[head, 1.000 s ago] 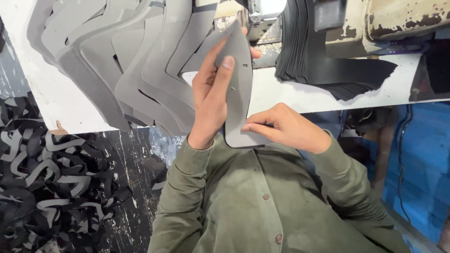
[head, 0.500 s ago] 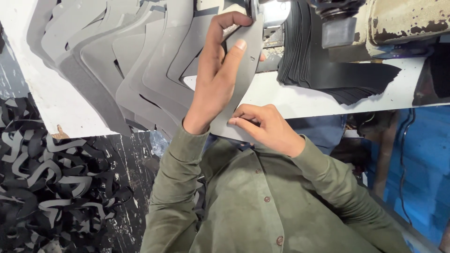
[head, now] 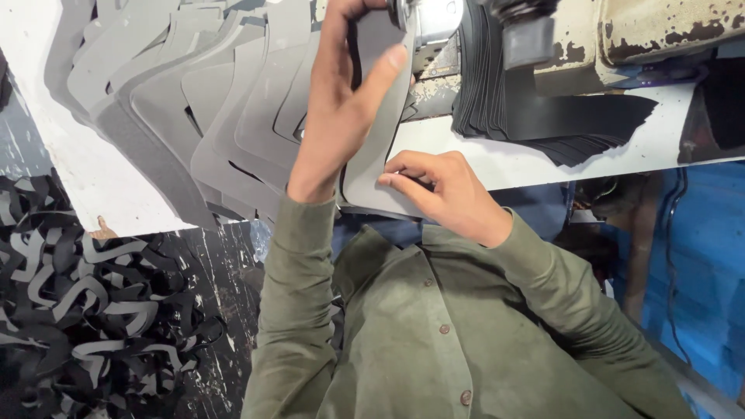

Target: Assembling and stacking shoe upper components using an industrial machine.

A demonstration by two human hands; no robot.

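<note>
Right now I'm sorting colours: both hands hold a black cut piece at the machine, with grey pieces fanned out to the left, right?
Not quite: the piece held by the left hand and right hand is grey, not black, as the head view shows. Grey pieces do fan out left.

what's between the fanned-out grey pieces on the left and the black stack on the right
In the head view, the left hand and right hand hold a grey curved cut sheet piece there, between the fanned grey cut pieces and the stack of black cut pieces.
</note>
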